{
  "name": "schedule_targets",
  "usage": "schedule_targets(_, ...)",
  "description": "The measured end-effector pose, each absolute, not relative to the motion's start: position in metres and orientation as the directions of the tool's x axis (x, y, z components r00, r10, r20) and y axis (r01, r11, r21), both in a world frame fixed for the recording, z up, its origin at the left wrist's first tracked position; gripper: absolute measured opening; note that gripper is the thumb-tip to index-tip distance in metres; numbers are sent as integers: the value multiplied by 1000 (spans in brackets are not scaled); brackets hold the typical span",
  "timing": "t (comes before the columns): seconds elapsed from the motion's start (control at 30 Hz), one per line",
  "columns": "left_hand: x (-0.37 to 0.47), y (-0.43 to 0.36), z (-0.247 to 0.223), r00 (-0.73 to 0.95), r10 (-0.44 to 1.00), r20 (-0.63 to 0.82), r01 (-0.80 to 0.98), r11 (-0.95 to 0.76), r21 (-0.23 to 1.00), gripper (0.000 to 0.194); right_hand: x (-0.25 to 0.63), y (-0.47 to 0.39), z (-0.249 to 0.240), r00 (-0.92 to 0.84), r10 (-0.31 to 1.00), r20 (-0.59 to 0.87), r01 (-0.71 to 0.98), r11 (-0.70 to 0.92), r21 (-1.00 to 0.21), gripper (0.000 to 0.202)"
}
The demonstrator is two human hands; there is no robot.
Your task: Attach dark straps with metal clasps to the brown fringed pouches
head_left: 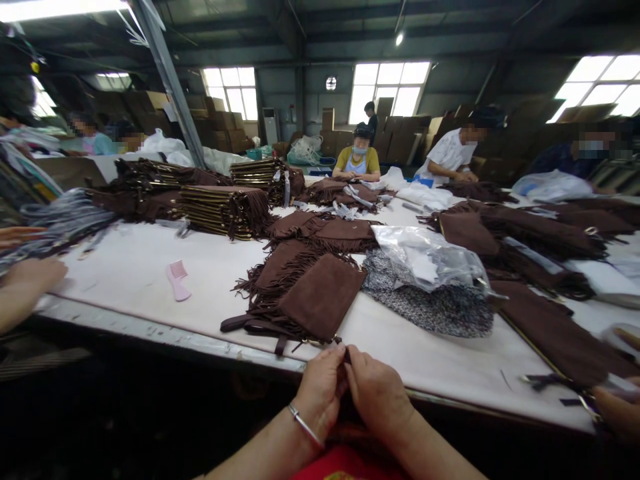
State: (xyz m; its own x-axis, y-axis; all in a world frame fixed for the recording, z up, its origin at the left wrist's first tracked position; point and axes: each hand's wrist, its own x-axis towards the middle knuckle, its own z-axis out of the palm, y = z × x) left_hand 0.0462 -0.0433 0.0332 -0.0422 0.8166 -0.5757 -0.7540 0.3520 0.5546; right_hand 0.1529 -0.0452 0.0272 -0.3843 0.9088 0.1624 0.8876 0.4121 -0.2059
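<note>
A brown suede pouch (pixel 323 293) with long fringe lies on the table in front of me, its near corner at the table's edge. At that corner my left hand (pixel 320 383) and my right hand (pixel 377 387) meet, both closed, fingertips pinching a small dark brown tab by the zipper end. Most of the tab is hidden by my fingers. A dark brown wrist strap (pixel 250 325) trails from the pouch to the left. Just beyond my hands, on the right, sits a black-and-white knitted fabric piece (pixel 430 310) with a clear plastic bag (pixel 430 257) on top.
A pink comb (pixel 177 280) lies on the white table (pixel 125 280) to the left. Stacks of brown fringed pouches (pixel 220 210) stand behind it. Co-workers' hands (pixel 30 283) reach in at far left and far right (pixel 617 407). Several people sit or stand across the table.
</note>
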Motion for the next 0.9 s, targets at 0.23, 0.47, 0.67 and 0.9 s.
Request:
schedule_targets(0.23, 44, -43, 38, -39, 780, -624, -727, 406, 553, 7, 152, -43, 23, -388, 919, 63, 906, 394, -153, 38)
schedule_targets(0.47, 37, -37, 30, 91, 782, -617, -744, 465, 480, 19, 148, -38, 33, -305, 911, -276, 371, -153, -916, 35)
schedule_targets(0.67, 36, -34, 17, 127, 766, -630, -779, 471, 414, 24, 149, -42, 23, -497, 721, -483, -258, -654, -711, 37)
schedule_targets(0.9, 33, -33, 24, 194, 735, -650, -795, 506, 334, 26, 152, -35, 30, -507, 737, -447, -64, -550, -833, 37)
